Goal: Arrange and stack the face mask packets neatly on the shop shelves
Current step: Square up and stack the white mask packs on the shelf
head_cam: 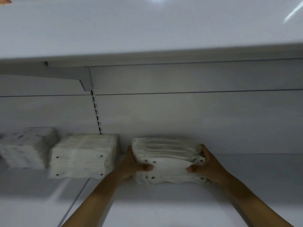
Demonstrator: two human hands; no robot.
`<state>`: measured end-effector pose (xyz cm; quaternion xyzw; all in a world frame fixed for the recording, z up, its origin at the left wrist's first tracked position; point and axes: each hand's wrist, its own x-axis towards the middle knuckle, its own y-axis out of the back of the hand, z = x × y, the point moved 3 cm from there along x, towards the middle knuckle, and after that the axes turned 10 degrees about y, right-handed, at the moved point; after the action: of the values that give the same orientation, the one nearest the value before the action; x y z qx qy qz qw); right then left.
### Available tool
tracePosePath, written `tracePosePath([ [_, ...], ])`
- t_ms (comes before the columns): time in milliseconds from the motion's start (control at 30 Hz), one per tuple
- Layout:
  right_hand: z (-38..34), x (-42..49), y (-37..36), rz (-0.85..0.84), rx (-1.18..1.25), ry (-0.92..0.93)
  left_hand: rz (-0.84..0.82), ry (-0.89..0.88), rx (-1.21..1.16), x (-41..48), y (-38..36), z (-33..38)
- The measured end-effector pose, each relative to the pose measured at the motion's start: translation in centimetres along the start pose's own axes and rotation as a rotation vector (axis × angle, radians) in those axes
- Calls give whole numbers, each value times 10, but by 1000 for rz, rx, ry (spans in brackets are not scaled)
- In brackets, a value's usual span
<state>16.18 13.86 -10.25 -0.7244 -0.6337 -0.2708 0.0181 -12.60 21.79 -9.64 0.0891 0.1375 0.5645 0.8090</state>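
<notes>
A row of white face mask packets (168, 154) stands on edge on the white shelf (164, 203), right of centre. My left hand (131, 164) presses its left end, thumb on the front packet. My right hand (206, 164) presses its right end, thumb on the front too. Both hands squeeze the row between them. To the left stands a second row of white packets (82, 158), and further left a third, marbled-looking row (26, 148), blurred.
The upper shelf (147, 30) overhangs above. A slotted upright (97, 112) and bracket (85, 79) sit on the back panel behind the middle row. A seam in the shelf runs at lower left (75, 202). Bare shelf lies right of the held row.
</notes>
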Motion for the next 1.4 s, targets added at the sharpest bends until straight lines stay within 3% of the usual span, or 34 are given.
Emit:
tracePosePath([
  [200, -1, 3, 4, -28, 53, 10, -12, -74, -30, 5, -9, 2],
  [367, 2, 4, 4, -15, 69, 6, -17, -35, -12, 8, -6, 1],
  [633, 7, 19, -1, 67, 151, -71, 118, -81, -105, 11, -8, 8],
  [833, 19, 20, 1, 24, 245, -136, -75, -55, -167, 19, -5, 6],
  [1067, 14, 16, 3, -1, 334, -122, -148, -57, -200, 3, -8, 17],
  [1400, -7, 9, 3, -229, 255, -141, -1, -93, -7, -8, -4, -1],
])
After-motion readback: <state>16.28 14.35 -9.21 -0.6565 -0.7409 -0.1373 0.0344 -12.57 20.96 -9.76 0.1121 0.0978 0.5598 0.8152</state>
